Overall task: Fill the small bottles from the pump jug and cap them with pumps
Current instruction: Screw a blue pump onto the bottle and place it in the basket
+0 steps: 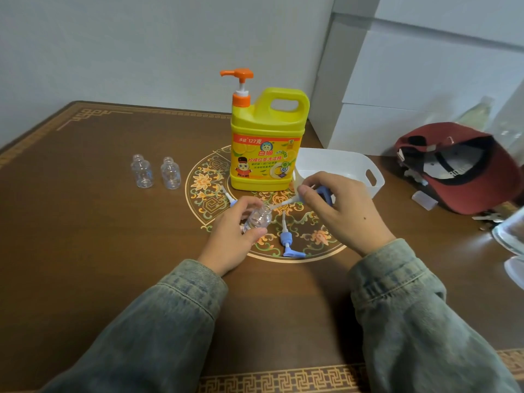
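Note:
My left hand (231, 236) grips a small clear bottle (258, 218), tilted with its mouth toward the right. My right hand (340, 208) holds a blue pump cap (323, 192); its white tube reaches to the bottle's mouth. The yellow pump jug (266, 143) with an orange pump head stands upright just behind my hands. Two more small clear bottles (141, 171) (170, 173) stand uncapped at the left. A second blue pump cap (287, 241) lies on the table between my hands, and a third (230, 200) pokes out behind my left hand.
A white plastic basket (348, 168) stands right of the jug, behind my right hand. A red cap (465, 165) lies at the far right, with a small clear lid (424, 200) and clear containers (510, 236) near the right edge. White boxes stand at the back right.

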### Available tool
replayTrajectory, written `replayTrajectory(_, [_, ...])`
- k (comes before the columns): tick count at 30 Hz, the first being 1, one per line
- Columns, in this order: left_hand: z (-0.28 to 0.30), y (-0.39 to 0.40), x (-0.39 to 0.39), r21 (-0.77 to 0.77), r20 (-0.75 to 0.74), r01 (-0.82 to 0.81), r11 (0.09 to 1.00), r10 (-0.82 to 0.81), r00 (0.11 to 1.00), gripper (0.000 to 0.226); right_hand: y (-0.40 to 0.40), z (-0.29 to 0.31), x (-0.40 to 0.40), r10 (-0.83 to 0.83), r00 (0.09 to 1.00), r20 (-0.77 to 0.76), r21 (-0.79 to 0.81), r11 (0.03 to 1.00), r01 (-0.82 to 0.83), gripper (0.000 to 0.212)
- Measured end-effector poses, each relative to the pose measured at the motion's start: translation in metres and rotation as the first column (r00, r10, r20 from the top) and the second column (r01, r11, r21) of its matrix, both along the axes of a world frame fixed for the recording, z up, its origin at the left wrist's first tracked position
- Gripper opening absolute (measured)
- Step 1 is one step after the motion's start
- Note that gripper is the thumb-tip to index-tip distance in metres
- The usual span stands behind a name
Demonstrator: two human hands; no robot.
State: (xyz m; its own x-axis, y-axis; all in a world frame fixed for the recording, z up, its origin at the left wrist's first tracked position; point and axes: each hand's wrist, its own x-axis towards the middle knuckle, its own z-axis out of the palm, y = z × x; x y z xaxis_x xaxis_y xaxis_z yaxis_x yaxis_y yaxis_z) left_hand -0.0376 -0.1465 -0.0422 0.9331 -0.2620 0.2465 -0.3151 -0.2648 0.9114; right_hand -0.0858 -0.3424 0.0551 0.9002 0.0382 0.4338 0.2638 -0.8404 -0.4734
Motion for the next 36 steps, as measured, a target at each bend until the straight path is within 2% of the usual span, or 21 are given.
replayTrajectory(6, [0.003, 0.000, -0.005, 0.035, 0.037, 0.015, 0.999, -0.017, 0.999, 0.048, 0.009, -0.004, 0.004, 0.057, 0.997, -0.060, -0.062, 0.996, -0.060, 0.019])
replayTrajectory(10, [0.006, -0.001, -0.007, -0.010, 0.046, 0.030, 1.000, -0.029, 0.999, 0.048, 0.021, -0.013, 0.007, 0.098, 0.992, -0.077, -0.010, 0.995, -0.099, 0.028])
replayTrajectory(14, [0.003, -0.001, -0.005, -0.132, -0.048, 0.019, 0.991, -0.025, 0.999, 0.048, 0.024, -0.023, 0.011, 0.118, 0.986, -0.116, 0.242, 0.966, -0.087, 0.052])
replayTrajectory(18, [0.004, -0.002, -0.005, -0.225, -0.121, 0.002, 0.974, -0.030, 0.992, 0.042, 0.021, -0.037, 0.014, 0.186, 0.979, -0.081, 0.570, 0.815, -0.107, 0.064])
replayTrajectory(20, [0.004, -0.003, -0.004, -0.255, -0.134, 0.011, 0.967, -0.046, 0.990, 0.040, 0.022, -0.045, 0.015, 0.205, 0.977, -0.059, 0.671, 0.733, -0.113, 0.057])
replayTrajectory(23, [0.005, -0.004, -0.004, -0.249, -0.126, 0.036, 0.968, -0.069, 0.990, 0.040, 0.027, -0.053, 0.018, 0.271, 0.962, -0.033, 0.746, 0.647, -0.156, 0.040])
replayTrajectory(25, [0.005, -0.004, -0.005, -0.249, -0.125, 0.047, 0.968, -0.080, 0.989, 0.039, 0.029, -0.055, 0.020, 0.302, 0.953, -0.026, 0.789, 0.592, -0.166, 0.037])
replayTrajectory(27, [0.005, -0.005, -0.004, -0.247, -0.123, 0.049, 0.968, -0.081, 0.989, 0.038, 0.029, -0.057, 0.023, 0.305, 0.952, -0.022, 0.789, 0.590, -0.171, 0.037])
replayTrajectory(31, [0.005, -0.005, -0.002, -0.224, -0.115, 0.048, 0.973, -0.076, 0.990, 0.038, 0.030, -0.059, 0.028, 0.285, 0.959, -0.009, 0.730, 0.657, -0.188, 0.038])
replayTrajectory(36, [0.005, -0.005, -0.001, -0.218, -0.121, 0.041, 0.975, -0.069, 0.990, 0.038, 0.032, -0.068, 0.033, 0.170, 0.985, 0.018, 0.709, 0.693, -0.132, 0.043])
